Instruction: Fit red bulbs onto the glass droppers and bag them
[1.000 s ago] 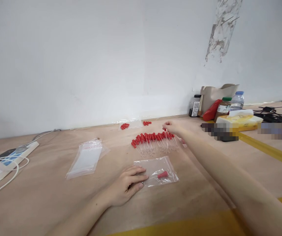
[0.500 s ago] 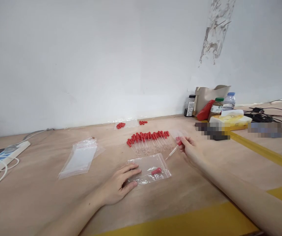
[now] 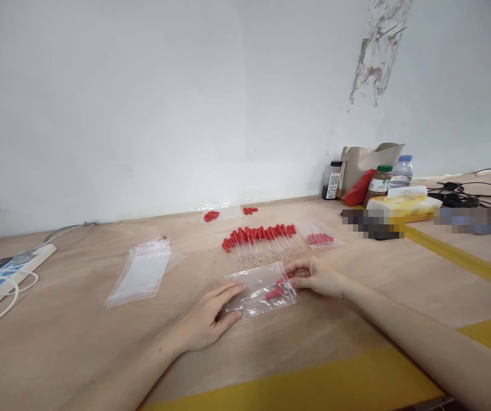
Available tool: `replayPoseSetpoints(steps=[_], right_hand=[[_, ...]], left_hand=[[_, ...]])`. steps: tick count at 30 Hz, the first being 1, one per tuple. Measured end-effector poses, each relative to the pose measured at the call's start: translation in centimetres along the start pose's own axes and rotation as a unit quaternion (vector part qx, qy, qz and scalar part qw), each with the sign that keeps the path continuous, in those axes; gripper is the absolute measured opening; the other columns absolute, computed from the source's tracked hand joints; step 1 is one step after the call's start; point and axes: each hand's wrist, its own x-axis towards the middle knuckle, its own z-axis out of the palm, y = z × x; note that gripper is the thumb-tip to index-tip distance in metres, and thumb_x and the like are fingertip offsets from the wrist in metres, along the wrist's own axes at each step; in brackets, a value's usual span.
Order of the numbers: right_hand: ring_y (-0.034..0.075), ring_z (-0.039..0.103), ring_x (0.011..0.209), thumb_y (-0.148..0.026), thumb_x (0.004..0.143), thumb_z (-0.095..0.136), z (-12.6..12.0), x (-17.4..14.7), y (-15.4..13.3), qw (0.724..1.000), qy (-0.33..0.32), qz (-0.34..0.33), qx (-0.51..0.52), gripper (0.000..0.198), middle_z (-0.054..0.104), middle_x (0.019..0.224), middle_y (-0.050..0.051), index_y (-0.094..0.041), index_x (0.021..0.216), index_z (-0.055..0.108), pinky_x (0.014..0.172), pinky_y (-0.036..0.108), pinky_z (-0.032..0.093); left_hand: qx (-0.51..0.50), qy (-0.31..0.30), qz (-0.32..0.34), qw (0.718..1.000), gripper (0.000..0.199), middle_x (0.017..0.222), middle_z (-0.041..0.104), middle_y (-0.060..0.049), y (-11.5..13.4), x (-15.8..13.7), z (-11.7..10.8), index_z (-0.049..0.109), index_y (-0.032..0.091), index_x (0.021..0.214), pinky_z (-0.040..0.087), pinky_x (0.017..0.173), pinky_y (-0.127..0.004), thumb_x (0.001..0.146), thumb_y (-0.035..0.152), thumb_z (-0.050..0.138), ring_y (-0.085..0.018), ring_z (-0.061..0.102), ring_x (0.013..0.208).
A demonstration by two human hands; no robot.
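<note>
White wall [image 3: 142, 103] with peeling patch [image 3: 377, 57], brown tabletop [image 3: 65, 331]

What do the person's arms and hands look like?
The left hand and right hand are bare, with no gloves and no rings or watch that I can see. No sleeves show on the left forearm or right forearm.
</note>
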Motion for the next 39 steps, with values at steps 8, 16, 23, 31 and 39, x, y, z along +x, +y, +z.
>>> replayPoseSetpoints(steps=[8, 16, 23, 31, 39], right_hand=[[0.004, 0.04, 0.04, -0.038, 0.063, 0.064, 1.7, 0.0, -0.1, 0.993, -0.006, -0.039, -0.11, 0.027, 0.054, 0.055, -0.004, -0.015, 0.076, 0.06, 0.037, 0.016, 0.031], [0.006, 0.04, 0.042, -0.043, 0.074, 0.051, 0.2, -1.0, -1.7, 0.96, -0.125, -0.046, -0.245, 0.032, 0.047, 0.047, -0.004, -0.015, 0.08, 0.066, 0.04, 0.017, 0.029], [0.012, 0.055, 0.059, -0.031, 0.07, 0.054, -2.3, 3.1, -3.2, 0.912, 0.104, -0.11, -0.382, 0.019, 0.062, 0.062, 0.002, -0.015, 0.064, 0.063, 0.055, 0.021, 0.039], [0.018, 0.056, 0.093, -0.025, 0.074, 0.049, -2.5, 11.9, -3.9, 0.831, 0.255, -0.059, -0.491, 0.027, 0.063, 0.102, 0.01, -0.016, 0.094, 0.065, 0.078, 0.025, 0.039], [0.017, 0.06, 0.076, -0.017, 0.066, 0.057, -2.0, 13.8, -4.1, 0.862, 0.258, -0.031, -0.436, 0.007, 0.067, 0.08, 0.01, -0.014, 0.066, 0.063, 0.065, 0.022, 0.042]], left_hand=[[-0.002, -0.001, 0.012, 1.0, 0.043, 0.129, 0.044, -0.005, 0.1, 0.2, 0.0, 0.037, 0.025, 0.128, 0.029, 0.101, -0.042, 0.086, 0.034, 0.044, -0.021, 0.038, 0.119], [0.001, -0.014, 0.02, 1.0, 0.036, 0.132, 0.04, -0.003, -0.2, 0.1, 0.1, 0.045, 0.028, 0.123, 0.027, 0.102, -0.042, 0.088, 0.031, 0.041, -0.021, 0.036, 0.121], [-0.003, -0.016, 0.016, 1.0, 0.035, 0.132, 0.04, -0.003, -0.4, 0.0, 0.3, 0.047, 0.03, 0.122, 0.029, 0.102, -0.041, 0.088, 0.032, 0.041, -0.022, 0.035, 0.121], [0.0, -0.021, 0.015, 1.0, 0.035, 0.131, 0.041, -0.003, -0.4, 0.0, 0.3, 0.047, 0.029, 0.122, 0.027, 0.102, -0.042, 0.087, 0.034, 0.041, -0.022, 0.035, 0.121], [0.003, -0.018, 0.018, 1.0, 0.035, 0.13, 0.042, -0.005, -0.4, -0.1, 0.2, 0.048, 0.028, 0.121, 0.028, 0.102, -0.042, 0.087, 0.034, 0.042, -0.022, 0.037, 0.12]])
